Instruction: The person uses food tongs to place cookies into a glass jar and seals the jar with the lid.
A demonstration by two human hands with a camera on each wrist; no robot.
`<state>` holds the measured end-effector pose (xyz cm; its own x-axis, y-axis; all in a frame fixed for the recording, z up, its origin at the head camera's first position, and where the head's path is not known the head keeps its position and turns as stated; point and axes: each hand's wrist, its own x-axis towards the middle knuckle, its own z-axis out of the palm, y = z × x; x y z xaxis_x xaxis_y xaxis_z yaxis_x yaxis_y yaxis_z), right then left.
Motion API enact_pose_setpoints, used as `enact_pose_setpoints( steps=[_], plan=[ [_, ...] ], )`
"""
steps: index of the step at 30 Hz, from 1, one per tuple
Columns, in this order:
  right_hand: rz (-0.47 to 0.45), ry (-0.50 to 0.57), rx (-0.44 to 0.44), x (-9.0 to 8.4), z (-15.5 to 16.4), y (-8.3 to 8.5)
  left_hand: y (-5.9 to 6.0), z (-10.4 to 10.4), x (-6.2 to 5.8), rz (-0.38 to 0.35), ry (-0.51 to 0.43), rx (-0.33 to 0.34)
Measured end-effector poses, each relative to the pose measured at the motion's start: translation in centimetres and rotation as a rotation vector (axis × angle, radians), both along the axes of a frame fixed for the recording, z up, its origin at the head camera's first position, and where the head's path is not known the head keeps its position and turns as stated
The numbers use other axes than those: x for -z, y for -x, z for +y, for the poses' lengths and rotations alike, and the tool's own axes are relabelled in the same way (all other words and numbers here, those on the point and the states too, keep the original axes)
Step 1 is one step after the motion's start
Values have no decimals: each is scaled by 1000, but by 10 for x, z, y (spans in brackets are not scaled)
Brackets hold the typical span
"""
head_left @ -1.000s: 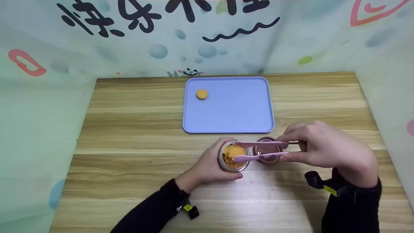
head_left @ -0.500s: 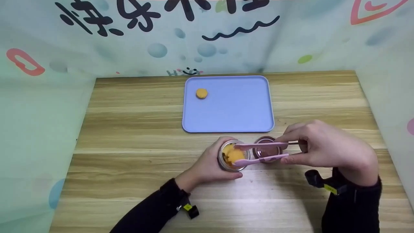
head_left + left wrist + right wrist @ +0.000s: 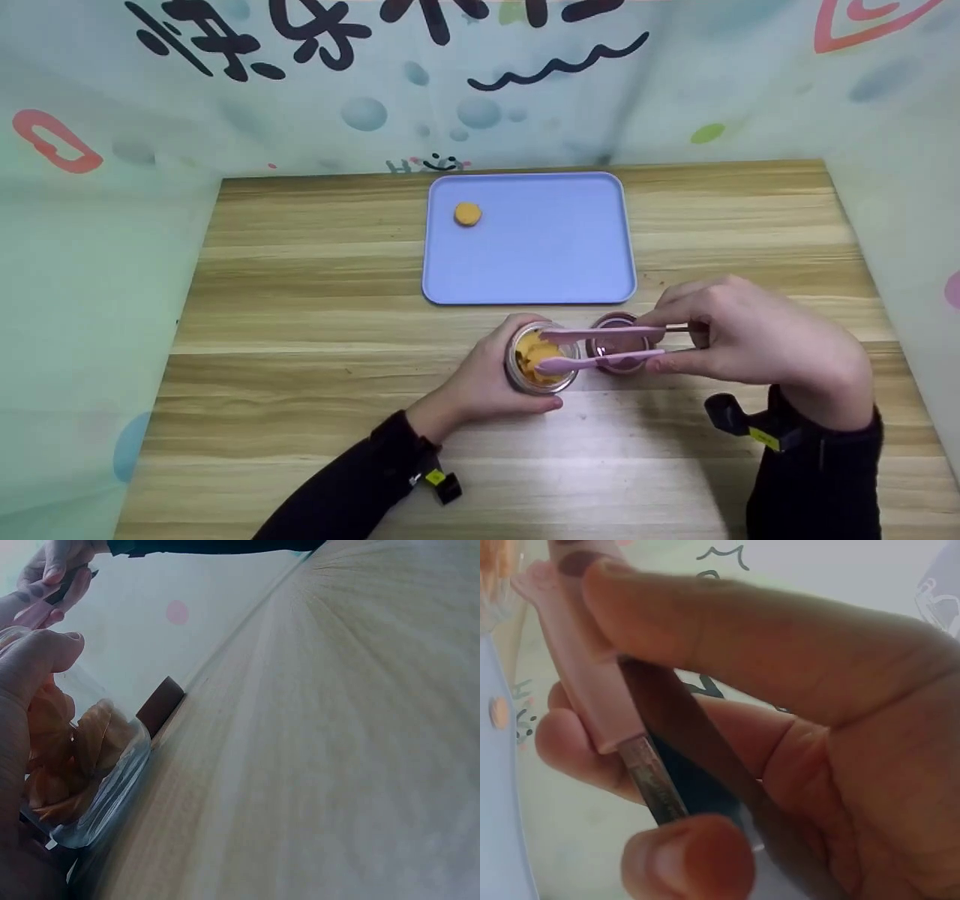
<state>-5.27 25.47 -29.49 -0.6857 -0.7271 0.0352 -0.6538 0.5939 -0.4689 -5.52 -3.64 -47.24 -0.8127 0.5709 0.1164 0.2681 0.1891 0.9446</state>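
Note:
My left hand [image 3: 491,379] grips a clear glass jar [image 3: 112,799] round its side. Inside the jar are several round orange-yellow cookies [image 3: 534,351], seen through the glass in the left wrist view. With my right hand [image 3: 720,326] I hold pink tongs [image 3: 600,334] with metal arms, thumb on one side and fingers on the other. The tong tips reach over the jar's mouth from the right, one on each side of the cookies at the top. Close to the jar's right stands a round reddish-brown lid [image 3: 619,352], partly covered by the tongs.
Behind the jar lies a light blue rectangular tray [image 3: 540,247], with a single round cookie [image 3: 467,214] near its back left corner. The wooden table [image 3: 300,315] is bounded by printed cloth walls [image 3: 420,97] at the back and sides.
The tong tips spread apart round a cookie in the jar, then drew closer together. The cookies at the jar's top have shifted. The left hand keeps its grip in place.

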Motion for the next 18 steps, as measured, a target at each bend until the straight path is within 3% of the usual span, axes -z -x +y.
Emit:
enact_pose_setpoints(
  steps=[7,12,18],
  plan=[
    [1,-37,20,1,1,-1,1,1,2,5,-9,7],
    [-49,-82,64,1,-5,-4,1,0,3,11,2,-3],
    [-31,-117,81,2,-14,-9,0,1,1,13,7,-5]
  ],
)
